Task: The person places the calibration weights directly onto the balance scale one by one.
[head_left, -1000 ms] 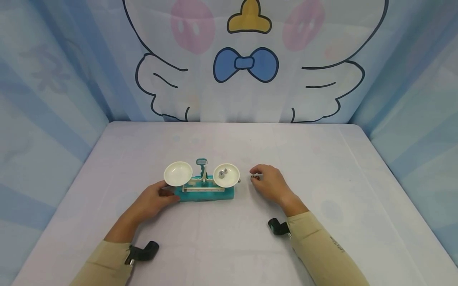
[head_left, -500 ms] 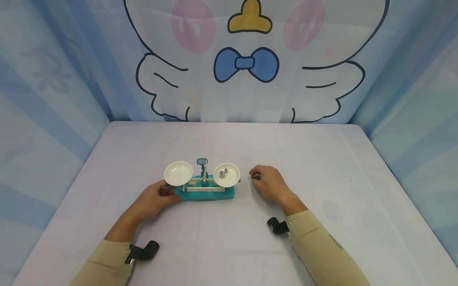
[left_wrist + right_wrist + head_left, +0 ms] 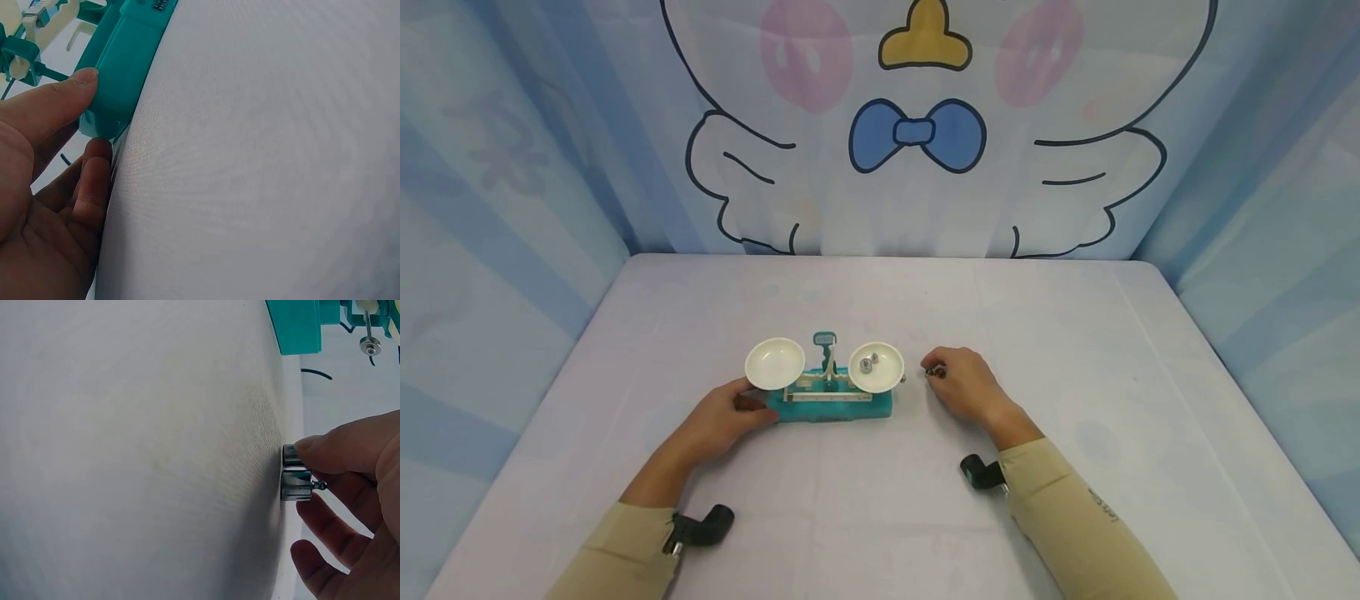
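Gripping balance base (image 3: 122, 69) with left hand (image 3: 724, 419); pinching metal weights (image 3: 297, 485) on table (image 3: 1075, 333) with right hand (image 3: 967, 387); leaving load (image 3: 867, 365) in right pan (image 3: 890, 372) unchanged from second ago.

The left hand (image 3: 718, 423) grips, its thumb (image 3: 59, 103) stretched forward and its bent fingers (image 3: 94, 190) just beside the thumb's tip. Behind those fingers, the left forearm (image 3: 658, 475) slants back and outward. The right hand (image 3: 966, 387) pinches, the right thumb (image 3: 344, 447) nearly straight, the outer fingers (image 3: 331, 525) bent and fanned beside it. Behind them, the right forearm (image 3: 1075, 500) runs back and outward, sleeved.
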A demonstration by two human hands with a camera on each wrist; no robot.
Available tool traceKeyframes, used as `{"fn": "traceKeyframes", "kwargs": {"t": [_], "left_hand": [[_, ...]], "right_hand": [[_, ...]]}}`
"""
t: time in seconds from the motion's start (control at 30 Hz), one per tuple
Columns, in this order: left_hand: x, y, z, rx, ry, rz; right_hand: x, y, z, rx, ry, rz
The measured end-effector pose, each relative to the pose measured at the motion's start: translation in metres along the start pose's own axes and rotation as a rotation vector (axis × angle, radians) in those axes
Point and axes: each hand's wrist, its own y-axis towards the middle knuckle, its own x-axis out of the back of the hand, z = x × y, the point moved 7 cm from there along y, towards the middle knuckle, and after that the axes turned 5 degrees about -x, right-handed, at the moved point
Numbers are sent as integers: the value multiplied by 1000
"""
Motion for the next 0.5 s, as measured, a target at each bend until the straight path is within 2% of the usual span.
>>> {"fn": "traceKeyframes", "kwargs": {"t": [0.5], "left_hand": [[0,0,0,-5,0,3]], "right_hand": [[-2,2,-1,-11,-7,-6]]}}
